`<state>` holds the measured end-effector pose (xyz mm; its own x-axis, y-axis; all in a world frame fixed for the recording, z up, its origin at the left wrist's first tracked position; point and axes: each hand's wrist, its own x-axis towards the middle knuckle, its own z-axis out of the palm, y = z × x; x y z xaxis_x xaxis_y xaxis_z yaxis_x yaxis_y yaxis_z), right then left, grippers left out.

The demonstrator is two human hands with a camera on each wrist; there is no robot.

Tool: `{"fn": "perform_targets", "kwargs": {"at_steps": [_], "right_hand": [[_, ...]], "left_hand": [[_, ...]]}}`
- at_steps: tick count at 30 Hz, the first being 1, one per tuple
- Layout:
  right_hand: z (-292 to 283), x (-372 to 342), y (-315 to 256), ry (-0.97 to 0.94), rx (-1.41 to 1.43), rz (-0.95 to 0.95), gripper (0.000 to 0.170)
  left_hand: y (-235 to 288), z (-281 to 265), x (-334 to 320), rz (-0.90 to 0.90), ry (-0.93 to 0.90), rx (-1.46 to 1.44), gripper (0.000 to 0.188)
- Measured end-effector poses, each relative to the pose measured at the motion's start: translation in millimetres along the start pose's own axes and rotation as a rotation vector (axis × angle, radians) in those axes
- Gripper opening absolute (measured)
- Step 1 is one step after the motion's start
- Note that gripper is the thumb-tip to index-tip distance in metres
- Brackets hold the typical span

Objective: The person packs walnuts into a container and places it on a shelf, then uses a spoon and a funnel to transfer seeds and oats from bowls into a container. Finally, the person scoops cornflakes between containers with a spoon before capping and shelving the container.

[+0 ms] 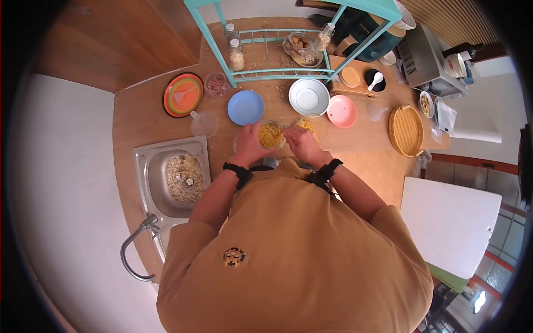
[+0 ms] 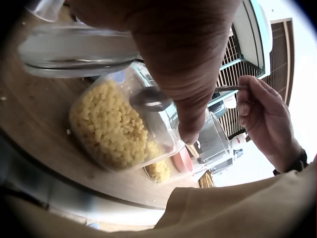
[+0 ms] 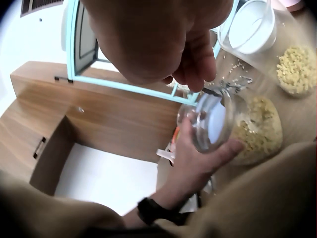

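My left hand (image 1: 250, 145) holds a clear glass jar (image 3: 257, 130) with a wire clasp, its fingers and thumb around the rim. Small yellow macaroni (image 2: 109, 126) fills much of the jar. Between the thumb and fingers of my right hand (image 1: 302, 145) is the thin handle of a metal spoon (image 2: 151, 99); its bowl shows inside the jar, above the macaroni. The right hand (image 2: 270, 116) is just beyond the jar's mouth. Beside the jar on the right stands a second clear container (image 3: 297, 69) with more macaroni in the bottom.
Behind the hands are a blue plate (image 1: 245, 107), a white bowl (image 1: 308, 97) and a pink bowl (image 1: 342, 111). A turquoise rack (image 1: 277, 75) stands further back. To the left is a sink (image 1: 141, 161); a wicker basket (image 1: 405, 131) lies right.
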<state>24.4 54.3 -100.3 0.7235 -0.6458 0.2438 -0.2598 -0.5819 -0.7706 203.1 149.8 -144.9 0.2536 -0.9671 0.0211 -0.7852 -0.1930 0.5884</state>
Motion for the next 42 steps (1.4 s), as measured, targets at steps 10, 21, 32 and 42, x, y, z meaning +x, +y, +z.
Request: {"fn": "perform_targets", "kwargs": {"at_steps": [10, 21, 32, 42], "right_hand": [[25, -3, 24, -0.045, 0.448, 0.545, 0.023], [9, -17, 30, 0.095, 0.825, 0.829, 0.025], [-8, -32, 35, 0.262, 0.968, 0.937, 0.021], [-22, -42, 45, 0.336, 1.055, 0.873, 0.018]], "left_hand": [[-6, 5, -3, -0.013, 0.003, -0.005, 0.09], [-7, 5, -3, -0.018, -0.009, -0.018, 0.093], [-6, 5, -2, -0.018, -0.022, 0.007, 0.095], [-4, 3, -1, -0.021, -0.039, 0.019, 0.094]]}}
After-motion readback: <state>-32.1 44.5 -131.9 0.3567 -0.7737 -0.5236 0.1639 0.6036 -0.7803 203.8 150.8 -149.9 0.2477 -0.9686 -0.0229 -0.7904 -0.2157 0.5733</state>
